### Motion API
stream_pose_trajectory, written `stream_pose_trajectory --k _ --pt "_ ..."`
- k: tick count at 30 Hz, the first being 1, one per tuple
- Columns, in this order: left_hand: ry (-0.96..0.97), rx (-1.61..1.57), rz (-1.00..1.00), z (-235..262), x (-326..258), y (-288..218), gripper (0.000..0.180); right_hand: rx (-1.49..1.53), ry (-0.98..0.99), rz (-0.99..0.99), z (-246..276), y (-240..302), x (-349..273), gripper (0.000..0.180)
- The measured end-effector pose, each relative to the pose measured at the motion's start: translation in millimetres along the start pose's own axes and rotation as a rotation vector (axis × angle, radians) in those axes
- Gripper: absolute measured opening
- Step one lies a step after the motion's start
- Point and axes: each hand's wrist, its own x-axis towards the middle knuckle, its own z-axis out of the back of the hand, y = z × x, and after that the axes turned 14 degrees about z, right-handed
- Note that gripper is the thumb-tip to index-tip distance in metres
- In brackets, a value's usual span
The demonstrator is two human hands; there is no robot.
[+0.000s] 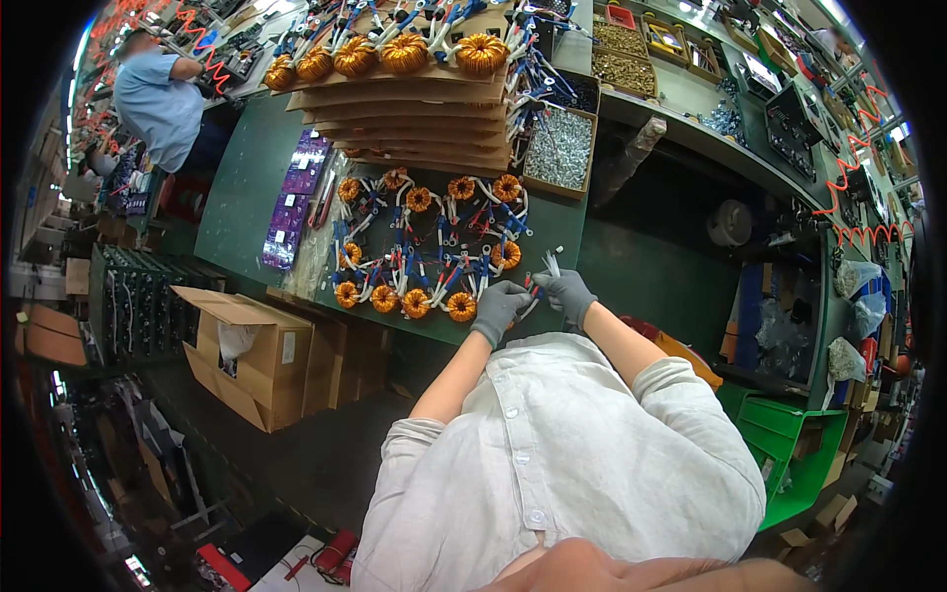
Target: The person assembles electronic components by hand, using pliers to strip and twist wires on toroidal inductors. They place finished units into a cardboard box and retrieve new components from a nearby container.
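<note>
Both my hands wear grey gloves and meet at the near right edge of the green table. My left hand [500, 310] is closed round a copper-wound coil, mostly hidden by the fingers. Its red and blue wire leads [532, 293] reach across toward my right hand [567, 294]. That hand is closed too, with a bunch of thin white strips [550, 264] sticking up from its fingers; I cannot tell what kind they are. Left of my hands, several copper ring coils [415, 303] with white, blue and red leads lie in rows on the table.
Behind the rows stands a stack of cardboard sheets [414, 116] topped with more coils [403, 53]. A box of small metal parts [558, 148] sits to its right. Purple packs [287, 229] lie at left. An open carton [258, 347] stands below the table; a green crate [789, 449] is at right.
</note>
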Motion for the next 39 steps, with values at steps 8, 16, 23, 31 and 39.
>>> stream_pose_trajectory --k 8,16,23,31,39 --pt "-0.244 0.425 -0.134 -13.1 -7.2 -7.0 0.02 -0.429 0.019 0.229 -6.0 1.9 2.8 0.015" --pt "-0.46 1.037 -0.488 -17.8 4.7 -4.3 0.025 -0.35 0.094 0.372 -14.6 -17.5 -11.0 0.016" --pt "-0.434 0.749 -0.443 6.2 -32.9 -22.5 0.029 -0.418 -0.014 0.457 -1.8 21.1 -3.6 0.035" --pt "-0.936 1.196 -0.259 34.3 -9.8 -7.7 0.03 -0.512 0.129 0.354 -40.1 27.0 -10.9 0.026" --pt "-0.631 0.223 -0.275 50.2 -5.4 -6.2 0.036 -0.453 0.228 0.274 -49.5 9.5 3.5 0.022"
